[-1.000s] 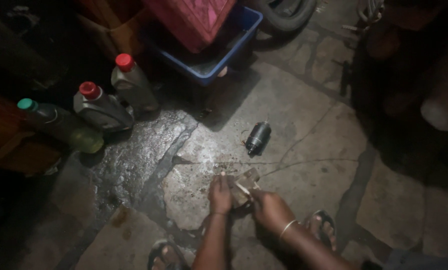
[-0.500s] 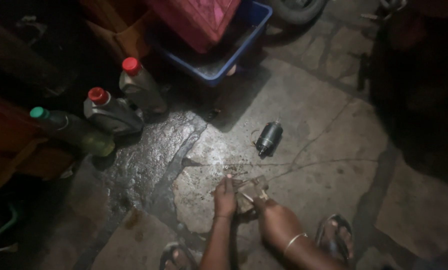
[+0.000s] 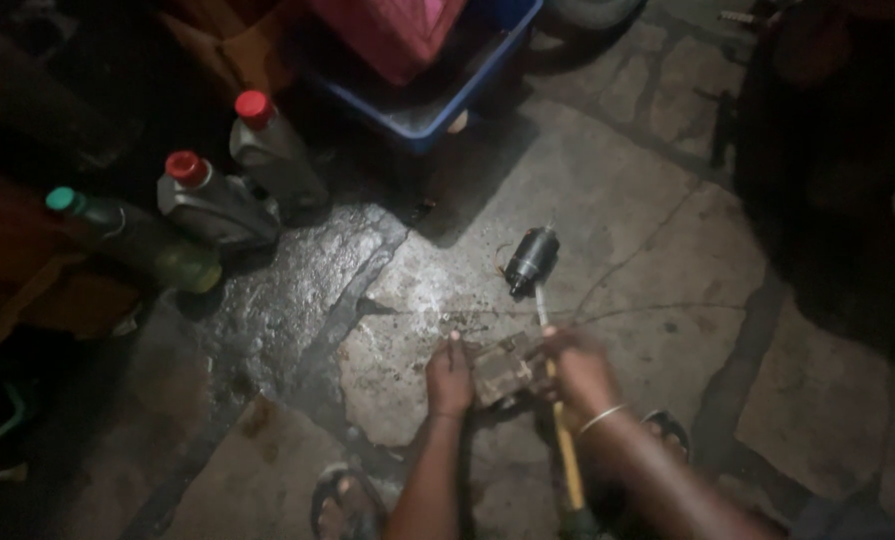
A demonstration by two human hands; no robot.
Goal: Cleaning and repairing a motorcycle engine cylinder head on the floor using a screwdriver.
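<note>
My left hand [image 3: 449, 377] was low in the middle of the frame, pressed down on a small dirty metal block [image 3: 500, 370] on the stone floor [image 3: 648, 240]. My fingers were curled against the left side of the block, but it was too dark to tell how tightly they gripped it.

My right hand [image 3: 578, 365] was just to the right of the block and looked blurry. It was closed around a long tool with a yellow handle [image 3: 566, 455]. The handle ran down toward the bottom edge of the frame, and its thin metal tip [image 3: 542, 305] stuck up past my fingers. A thin bracelet [image 3: 603, 418] sat on my right wrist.

A little above the tip, near the middle of the frame, a small dark round metal part [image 3: 531, 260] lay on its side on the floor. It was close to the tip, but I could not tell if they touched.

The floor to the left of my hands was wet and shiny. At the upper left stood two grey jugs with red caps [image 3: 213, 205] [image 3: 273, 150] side by side, and a green bottle with a green cap [image 3: 133, 238] lay tilted beside them. At the top of the frame sat a blue tub [image 3: 448, 100] with something red [image 3: 388, 35] in it. My sandals showed at the bottom of the frame, one on the left [image 3: 343, 500] and one behind my right arm [image 3: 668, 430].
</note>
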